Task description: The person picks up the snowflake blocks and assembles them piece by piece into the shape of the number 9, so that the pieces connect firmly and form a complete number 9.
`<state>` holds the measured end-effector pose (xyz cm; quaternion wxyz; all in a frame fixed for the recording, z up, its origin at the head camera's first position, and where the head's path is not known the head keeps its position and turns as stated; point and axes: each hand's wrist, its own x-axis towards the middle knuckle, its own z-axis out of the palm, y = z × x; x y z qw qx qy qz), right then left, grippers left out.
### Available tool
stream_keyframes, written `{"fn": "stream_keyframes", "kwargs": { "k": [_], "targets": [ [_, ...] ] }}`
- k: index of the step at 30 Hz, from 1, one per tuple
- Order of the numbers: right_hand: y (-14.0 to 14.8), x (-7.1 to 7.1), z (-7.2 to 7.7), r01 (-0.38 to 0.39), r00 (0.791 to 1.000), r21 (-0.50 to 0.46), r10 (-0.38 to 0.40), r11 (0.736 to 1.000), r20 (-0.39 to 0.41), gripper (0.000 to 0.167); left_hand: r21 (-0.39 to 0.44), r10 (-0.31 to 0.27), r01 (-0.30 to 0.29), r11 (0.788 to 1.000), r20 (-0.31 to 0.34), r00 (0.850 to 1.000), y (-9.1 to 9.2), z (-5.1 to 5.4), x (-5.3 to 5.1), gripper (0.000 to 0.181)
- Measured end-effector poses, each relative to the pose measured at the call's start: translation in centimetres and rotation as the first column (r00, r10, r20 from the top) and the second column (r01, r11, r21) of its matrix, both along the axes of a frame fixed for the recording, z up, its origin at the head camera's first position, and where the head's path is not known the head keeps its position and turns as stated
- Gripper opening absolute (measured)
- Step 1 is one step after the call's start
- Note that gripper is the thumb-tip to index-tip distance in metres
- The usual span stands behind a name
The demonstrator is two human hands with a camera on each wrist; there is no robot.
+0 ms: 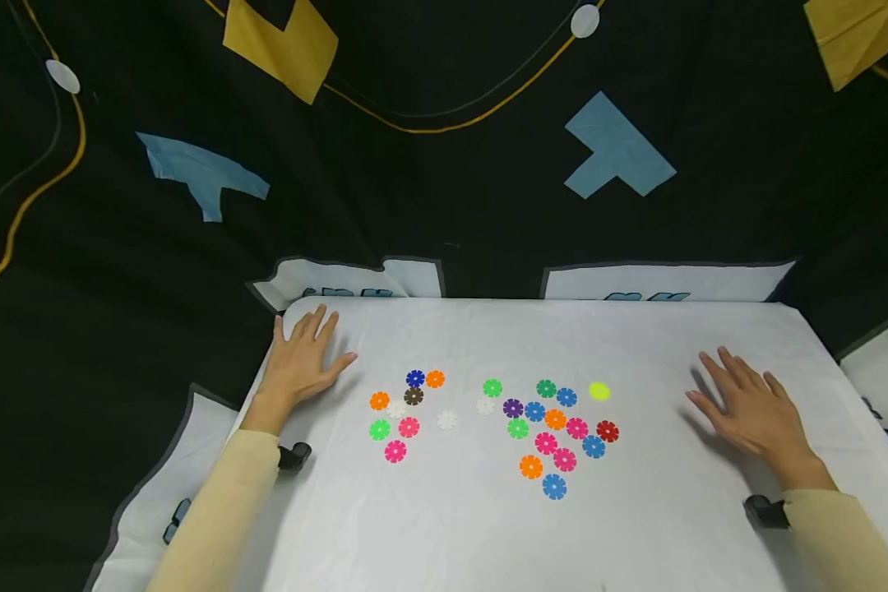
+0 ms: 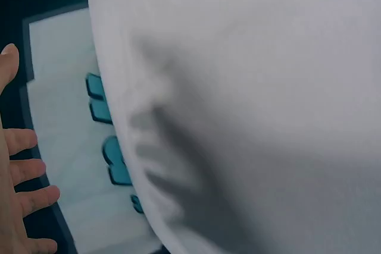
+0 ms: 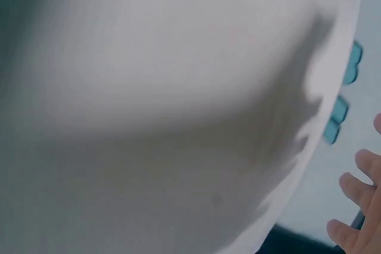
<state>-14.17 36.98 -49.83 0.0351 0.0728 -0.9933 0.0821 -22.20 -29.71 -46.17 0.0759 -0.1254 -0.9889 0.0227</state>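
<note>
Many small notched discs lie flat on the white-covered table (image 1: 459, 526) in the head view. One group, left of the middle, has a dark blue disc (image 1: 415, 378), a brown disc (image 1: 413, 396) and a pink disc (image 1: 395, 451) among others. The larger group holds a purple disc (image 1: 513, 409), a red disc (image 1: 608, 432) and a yellow disc (image 1: 599, 390). My left hand (image 1: 296, 366), also in the left wrist view (image 2: 24, 188), is spread over the table's left side, holding nothing. My right hand (image 1: 755, 411), fingers spread and empty, is at the right, also in the right wrist view (image 3: 363, 194).
Behind the table hangs a black cloth (image 1: 414, 205) with blue patches (image 1: 620, 148), yellow patches (image 1: 284, 49) and a yellow line. White cloth panels (image 1: 666, 281) with dark blue markings border the table's far edge. A black wrist mount (image 1: 293, 457) sits under the left sleeve.
</note>
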Motion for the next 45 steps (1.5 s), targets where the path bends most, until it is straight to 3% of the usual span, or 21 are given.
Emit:
{"fn": "stream_keyframes", "kwargs": {
  "k": [8, 13, 20, 29, 33, 36, 41, 45],
  "targets": [
    [-3.5, 0.2, 0.4, -0.086, 0.993, 0.007, 0.086, 0.996, -0.079, 0.078, -0.008, -0.091, 0.091, 0.996, -0.05, 0.995, 3.1, 1.1, 0.5, 0.083],
    [-4.8, 0.0, 1.0, -0.131, 0.989, -0.028, 0.129, 0.991, -0.07, 0.077, -0.004, -0.158, 0.158, 0.987, -0.036, 0.987, 5.6, 1.7, 0.4, 0.08],
    [-6.9, -0.1, 1.4, -0.196, 0.98, -0.098, 0.194, 0.976, -0.029, 0.071, 0.013, -0.263, 0.263, 0.965, -0.019, 0.965, 8.7, 2.0, 0.3, 0.08],
    [-11.5, -0.8, 1.2, -0.279, 0.958, -0.172, 0.287, 0.945, 0.02, 0.063, 0.059, -0.341, 0.341, 0.938, 0.002, 0.94, 12.4, 0.8, 1.2, 0.077],
    [-13.5, -1.2, 0.9, -0.318, 0.945, -0.19, 0.326, 0.929, 0.014, 0.062, 0.079, -0.365, 0.361, 0.929, 0.049, 0.93, 14.2, 0.2, 1.3, 0.077],
    [-14.7, -1.3, 0.5, -0.348, 0.934, -0.198, 0.358, 0.916, 0.014, 0.061, 0.1, -0.401, 0.393, 0.914, 0.081, 0.912, 15.7, -0.3, 1.4, 0.076],
    [-15.9, -1.7, 0.2, -0.386, 0.919, -0.216, 0.393, 0.897, -0.01, 0.058, 0.163, -0.486, 0.464, 0.871, 0.133, 0.864, 17.9, -1.3, 1.3, 0.074],
    [-16.7, -2.0, 0.2, -0.428, 0.903, -0.217, 0.426, 0.877, -0.056, 0.053, 0.273, -0.517, 0.46, 0.845, 0.196, 0.833, 18.8, -2.4, 1.5, 0.07]
  ]
}}
